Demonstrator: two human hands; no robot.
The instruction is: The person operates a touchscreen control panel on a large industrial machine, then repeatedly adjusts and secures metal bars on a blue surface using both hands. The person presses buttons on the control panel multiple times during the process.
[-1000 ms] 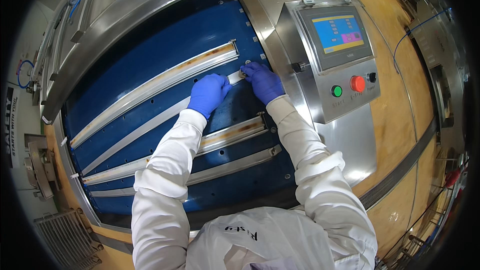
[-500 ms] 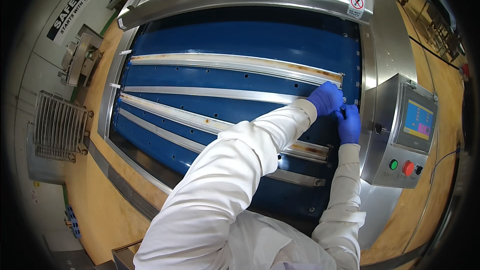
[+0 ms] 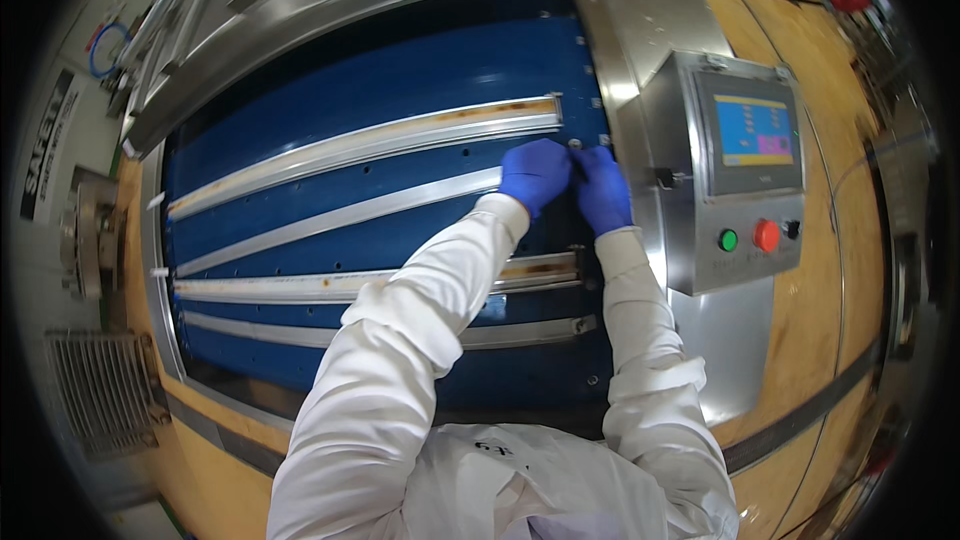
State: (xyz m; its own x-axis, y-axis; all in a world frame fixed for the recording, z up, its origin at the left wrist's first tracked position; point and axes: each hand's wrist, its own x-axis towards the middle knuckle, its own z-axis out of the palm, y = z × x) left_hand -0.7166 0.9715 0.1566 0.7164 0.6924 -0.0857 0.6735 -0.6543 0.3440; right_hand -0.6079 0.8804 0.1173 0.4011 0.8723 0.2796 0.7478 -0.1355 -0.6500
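Observation:
My left hand (image 3: 535, 177), in a blue glove, is closed at the right end of a flat metal strip (image 3: 350, 222). That end disappears behind the fingers. Close beside it, my right hand (image 3: 606, 188), gloved too, has its fingers pinched together; whatever they hold is hidden. A small round fastener (image 3: 575, 144) shows just above the fingertips. The strip lies across a blue belt surface (image 3: 400, 70) dotted with small dark holes. Farther away runs a thicker metal bar (image 3: 400, 144) with brown stains.
Nearer me lie another stained bar (image 3: 270, 287) and a flat strip (image 3: 530, 332). A control box (image 3: 690, 240) with a screen and buttons stands at right. A steel hood (image 3: 330, 0) spans the far side. A wire rack (image 3: 105, 380) is at far left.
The view has turned, so the machine appears rotated and shifted left. Both hands remain together near the strip's right end.

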